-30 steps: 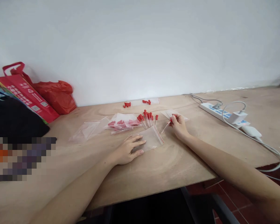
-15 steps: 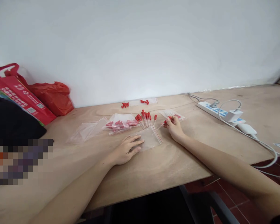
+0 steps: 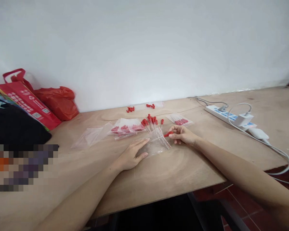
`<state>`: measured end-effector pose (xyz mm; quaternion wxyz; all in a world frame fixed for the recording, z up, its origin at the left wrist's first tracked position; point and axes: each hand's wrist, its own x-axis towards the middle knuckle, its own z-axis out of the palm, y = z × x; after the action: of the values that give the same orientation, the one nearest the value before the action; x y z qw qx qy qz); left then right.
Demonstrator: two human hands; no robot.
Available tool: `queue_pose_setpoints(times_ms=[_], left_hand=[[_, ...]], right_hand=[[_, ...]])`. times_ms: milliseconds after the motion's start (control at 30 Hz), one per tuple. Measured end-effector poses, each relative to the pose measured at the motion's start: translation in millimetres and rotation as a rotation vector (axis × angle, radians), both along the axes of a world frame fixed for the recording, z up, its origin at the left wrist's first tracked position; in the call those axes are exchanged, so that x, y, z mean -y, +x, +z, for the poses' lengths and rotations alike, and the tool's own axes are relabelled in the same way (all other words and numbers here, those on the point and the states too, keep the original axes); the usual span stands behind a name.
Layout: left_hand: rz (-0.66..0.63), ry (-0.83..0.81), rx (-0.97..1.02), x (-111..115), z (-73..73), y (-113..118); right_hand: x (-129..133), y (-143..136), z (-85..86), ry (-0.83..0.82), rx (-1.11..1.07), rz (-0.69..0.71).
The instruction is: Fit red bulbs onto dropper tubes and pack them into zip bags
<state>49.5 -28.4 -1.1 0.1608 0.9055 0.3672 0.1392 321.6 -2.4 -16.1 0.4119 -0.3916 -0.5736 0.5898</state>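
Observation:
My right hand (image 3: 184, 135) pinches a dropper (image 3: 168, 133) by its red rubber bulb. The dropper's clear tube points left, into the mouth of a clear zip bag (image 3: 156, 148). Fingers stretched out, my left hand (image 3: 133, 156) lies flat at the left edge of this bag. Just behind the bag, several loose droppers (image 3: 153, 120) lie fanned out with their red bulbs away from me. A filled bag of droppers (image 3: 180, 120) rests behind my right hand. More filled bags (image 3: 125, 129) overlap in a pile beyond my left hand.
Flat clear bags (image 3: 90, 136) lie left of the pile. Red bulbs (image 3: 130, 109) sit near the wall. On the right is a power strip (image 3: 221, 115) with plugs and a white cable. Red bags (image 3: 59, 101) and a black bag (image 3: 16, 123) stand at the left.
My right hand has moved the dropper's tube into the bag's mouth from the right. The filled bag behind that hand is now uncovered. My left hand stays on the bag.

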Motion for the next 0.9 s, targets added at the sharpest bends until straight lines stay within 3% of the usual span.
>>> queue_pose_setpoints(times_ms=[233, 400, 700, 900], left_hand=[[-0.015, 0.004, -0.012, 1.4, 1.1, 1.5], [-0.028, 0.026, -0.020, 1.0, 0.8, 1.8], [-0.020, 0.016, 0.027, -0.7, -1.3, 3.5], [-0.055, 0.025, -0.005, -2.7, -4.5, 6.8]], right_hand=[[-0.5, -2.1, 0.6, -0.005, 0.083, 0.120], [0.5, -12.0, 0.1, 0.012, 0.088, 0.064], [-3.2, 8.3, 8.9, -0.012, 0.106, 0.014], [2.9, -14.3, 1.3, -0.002, 0.131, 0.020]])
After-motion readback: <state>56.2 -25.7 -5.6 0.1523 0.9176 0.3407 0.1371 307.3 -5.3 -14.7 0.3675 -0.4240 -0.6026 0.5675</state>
